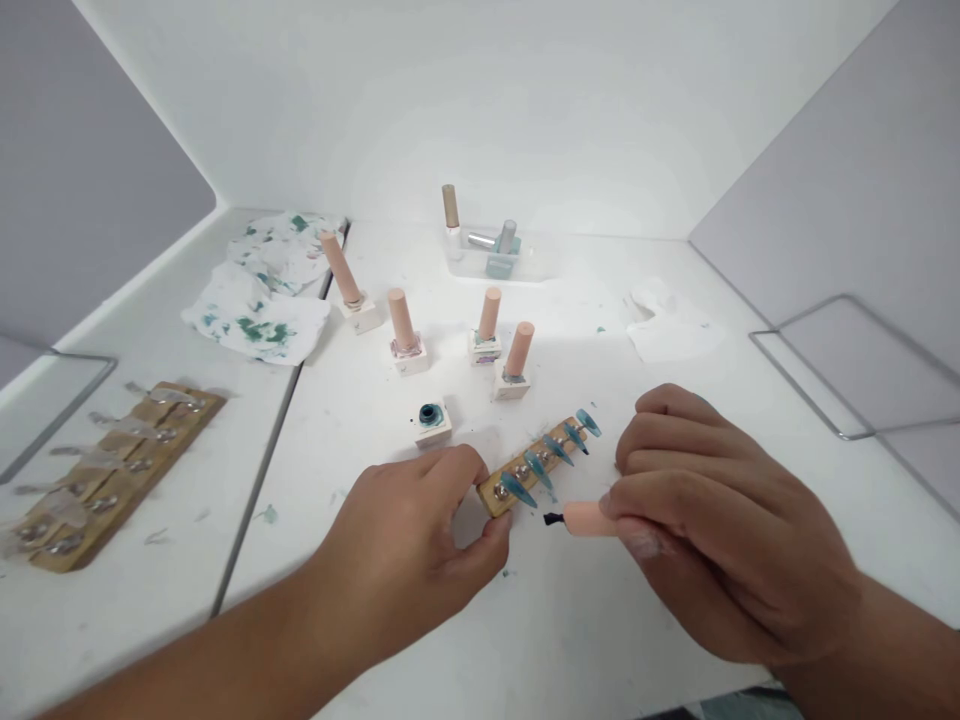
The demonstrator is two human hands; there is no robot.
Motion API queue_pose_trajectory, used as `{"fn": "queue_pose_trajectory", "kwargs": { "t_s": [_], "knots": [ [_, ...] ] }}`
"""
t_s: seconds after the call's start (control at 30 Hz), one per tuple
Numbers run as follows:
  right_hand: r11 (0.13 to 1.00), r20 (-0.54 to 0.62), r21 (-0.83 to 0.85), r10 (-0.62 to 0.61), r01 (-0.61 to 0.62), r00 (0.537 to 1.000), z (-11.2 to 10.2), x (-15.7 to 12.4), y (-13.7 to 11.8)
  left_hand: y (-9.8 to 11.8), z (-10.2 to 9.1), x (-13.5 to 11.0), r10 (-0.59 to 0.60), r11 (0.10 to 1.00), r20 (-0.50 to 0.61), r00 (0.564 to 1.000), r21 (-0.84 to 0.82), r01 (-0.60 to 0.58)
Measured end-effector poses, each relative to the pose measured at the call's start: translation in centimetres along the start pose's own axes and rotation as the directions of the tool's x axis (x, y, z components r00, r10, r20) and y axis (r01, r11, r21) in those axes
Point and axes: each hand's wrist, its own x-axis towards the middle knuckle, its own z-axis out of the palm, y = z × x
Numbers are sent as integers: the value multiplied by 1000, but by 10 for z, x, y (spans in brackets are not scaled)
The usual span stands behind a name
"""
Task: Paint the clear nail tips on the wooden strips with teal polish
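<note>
A small wooden strip (525,468) lies on the white table, holding several pointed nail tips (541,468) painted teal. My left hand (409,545) pinches the strip's near end between thumb and fingers. My right hand (712,520) is closed round a peach-capped polish brush (581,517), whose dark bristle tip points left, close to the nearest nail tip. An open polish bottle (433,420) with teal polish stands just behind my left hand.
Several capped polish bottles (405,335) stand behind the strip. A clear tray (491,258) with more bottles sits at the back. Teal-stained tissues (259,300) lie far left, a second wooden strip (105,475) with clear nail tips near left, a white tissue (671,325) right.
</note>
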Motion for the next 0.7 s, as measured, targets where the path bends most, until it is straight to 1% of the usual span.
{"fn": "queue_pose_trajectory", "kwargs": {
  "t_s": [0.1, 0.2, 0.37, 0.5, 0.6, 0.7],
  "knots": [
    [1000, -48, 11, 15, -15, 999, 0, -1, 2, 0, 0, -1, 6, 1000, -6, 1000, 2, -6],
    [1000, -82, 12, -1, 2, 997, 4, 0, 5, -1, 0, -1, 10, 1000, -9, 1000, -7, -10],
    [1000, -47, -19, -5, 4, 999, 9, 2, 5, -1, 2, 0, 12, 1000, -22, 1000, -1, -12],
    [1000, -11, 9, 2, -2, 1000, 7, 2, 1, -1, 2, -2, -9, 1000, 6, 1000, 8, 9],
    [1000, -21, 31, 4, -3, 1000, 3, 1, 2, -1, 1, -1, -13, 1000, 15, 1000, 5, 13],
    [997, -69, 73, 5, 0, 998, -3, -2, 6, -1, 0, 0, -7, 1000, 31, 1000, -14, 7]
  ]
}}
